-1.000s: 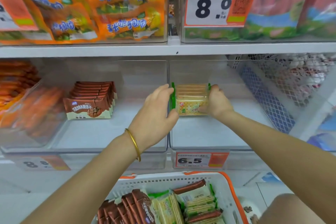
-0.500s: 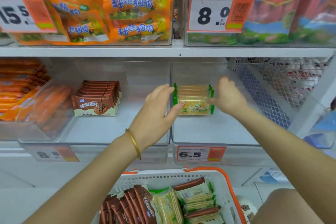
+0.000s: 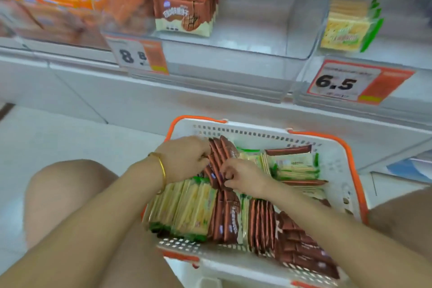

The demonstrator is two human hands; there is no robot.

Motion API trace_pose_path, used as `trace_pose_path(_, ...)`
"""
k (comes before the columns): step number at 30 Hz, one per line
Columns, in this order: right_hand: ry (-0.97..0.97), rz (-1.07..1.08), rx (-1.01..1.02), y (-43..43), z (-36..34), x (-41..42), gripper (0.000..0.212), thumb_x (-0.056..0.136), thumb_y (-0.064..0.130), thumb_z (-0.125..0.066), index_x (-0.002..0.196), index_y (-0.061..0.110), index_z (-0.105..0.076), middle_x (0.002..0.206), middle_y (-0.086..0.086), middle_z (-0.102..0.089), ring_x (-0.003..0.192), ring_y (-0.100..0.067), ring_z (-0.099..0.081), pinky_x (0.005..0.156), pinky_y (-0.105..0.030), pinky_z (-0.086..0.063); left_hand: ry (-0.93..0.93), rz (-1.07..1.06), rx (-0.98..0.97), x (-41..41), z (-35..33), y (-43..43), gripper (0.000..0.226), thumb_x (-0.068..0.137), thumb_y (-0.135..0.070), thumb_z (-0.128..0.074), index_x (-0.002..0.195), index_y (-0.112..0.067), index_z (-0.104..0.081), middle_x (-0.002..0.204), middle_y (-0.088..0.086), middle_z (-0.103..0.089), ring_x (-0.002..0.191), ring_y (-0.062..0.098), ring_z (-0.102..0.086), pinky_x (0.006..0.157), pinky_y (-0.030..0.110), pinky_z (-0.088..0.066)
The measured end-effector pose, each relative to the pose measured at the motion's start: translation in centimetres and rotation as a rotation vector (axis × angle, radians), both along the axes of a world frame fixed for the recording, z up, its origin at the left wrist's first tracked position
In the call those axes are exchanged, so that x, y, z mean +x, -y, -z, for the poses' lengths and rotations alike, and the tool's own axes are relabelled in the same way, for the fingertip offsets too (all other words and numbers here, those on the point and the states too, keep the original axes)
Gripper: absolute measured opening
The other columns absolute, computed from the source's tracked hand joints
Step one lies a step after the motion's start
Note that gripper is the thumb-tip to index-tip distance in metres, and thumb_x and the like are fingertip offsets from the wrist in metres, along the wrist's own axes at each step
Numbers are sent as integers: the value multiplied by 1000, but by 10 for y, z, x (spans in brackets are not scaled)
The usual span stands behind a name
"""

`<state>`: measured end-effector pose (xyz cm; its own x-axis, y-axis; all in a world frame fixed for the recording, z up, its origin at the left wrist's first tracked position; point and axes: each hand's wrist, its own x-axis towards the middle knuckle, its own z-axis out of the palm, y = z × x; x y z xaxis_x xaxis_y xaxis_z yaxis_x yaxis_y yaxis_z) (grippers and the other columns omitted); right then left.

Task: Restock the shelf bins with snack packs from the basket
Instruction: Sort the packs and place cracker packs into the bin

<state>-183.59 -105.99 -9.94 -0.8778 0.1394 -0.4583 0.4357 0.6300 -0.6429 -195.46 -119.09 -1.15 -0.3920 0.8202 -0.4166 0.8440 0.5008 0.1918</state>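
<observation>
Fingers of the left hand [image 3: 184, 159] and right hand [image 3: 245, 180] clutch brown packs [image 3: 221, 153] near the basket [image 3: 257, 132] far rim. The bin [image 3: 245, 30] above has room beside its stack [image 3: 187, 10].

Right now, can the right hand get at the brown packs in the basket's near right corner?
Probably yes: those brown packs lie uncovered in the open basket. But the right hand, with the left hand, grips another brown bundle and would have to let go first.

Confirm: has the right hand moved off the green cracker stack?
Yes: right hand came down from the 6.5 bin into the basket, pinching brown packs.
</observation>
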Motion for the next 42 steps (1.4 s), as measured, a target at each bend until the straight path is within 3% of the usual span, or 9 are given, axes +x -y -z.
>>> trace_pose_path(4,-86,-156,109,32,48,-20,67,86,22,-68,144,19,-36,143,-3,-37,118,-23,-50,95,-31,-42,-10,-14,-78,1,0,6,34,97,-37,-39,124,-19,-51,115,5,-56,103,21,-54,83,29,-43)
trace_pose_path(12,-181,-355,247,29,41,-8,36,72,40,-77,86,18,-53,108,3,-52,96,-18,-43,72,-31,-38,55,16,-140,6,1,7,38,98,-37,-39,123,-11,-49,118,7,-56,105,23,-54,91,36,-44)
trace_pose_path(18,-20,-72,-259,-2,6,9,34,77,9,-77,79,21,-45,73,11,-46,62,3,-45,59,-13,-39,108,22,-123,10,2,-7,36,99,-36,-41,124,-11,-48,118,7,-54,95,19,-48,79,27,-37)
trace_pose_path(22,-20,55,-253,-13,-4,19,35,80,7,-74,77,22,-43,80,9,-44,71,-2,-48,56,-8,-42,144,50,-152,16,6,-14,39,98,-35,-43,130,-11,-45,123,7,-52,96,18,-46,81,25,-37)
trace_pose_path(27,-83,368,-502,-21,-16,29,28,83,4,-69,80,15,-44,63,9,-61,57,-3,-63,49,-19,-50,202,32,-124,20,12,-18,39,96,-36,-48,127,-12,-49,124,6,-54,108,21,-53,92,33,-43)
trace_pose_path(32,-142,555,-773,-38,-62,40,20,86,0,-64,98,10,-52,92,-6,-66,78,-17,-70,62,-38,-60,387,-103,90,19,-1,-17,29,90,-32,-60,114,-17,-55,102,-10,-59,89,9,-57,78,25,-48)
trace_pose_path(34,-135,509,-724,-42,-91,51,23,84,2,-65,104,9,-55,97,-8,-65,80,-18,-70,63,-39,-60,485,-162,213,20,-18,-19,23,86,-26,-66,107,-17,-60,99,-2,-65,91,16,-63,83,34,-51)
trace_pose_path(38,-208,412,-434,-64,-180,77,29,73,6,-75,97,5,-59,93,-13,-65,69,-21,-68,53,-33,-58,612,-102,410,31,-86,-48,19,80,-20,-71,97,-24,-64,96,1,-69,89,13,-65,81,25,-50)
trace_pose_path(42,-408,578,-391,-128,-267,95,33,62,13,-74,92,5,-62,81,-13,-66,63,-22,-63,46,-25,-53,649,-174,789,29,-159,-108,11,88,-19,-61,98,-21,-61,88,0,-68,76,7,-63,69,24,-53)
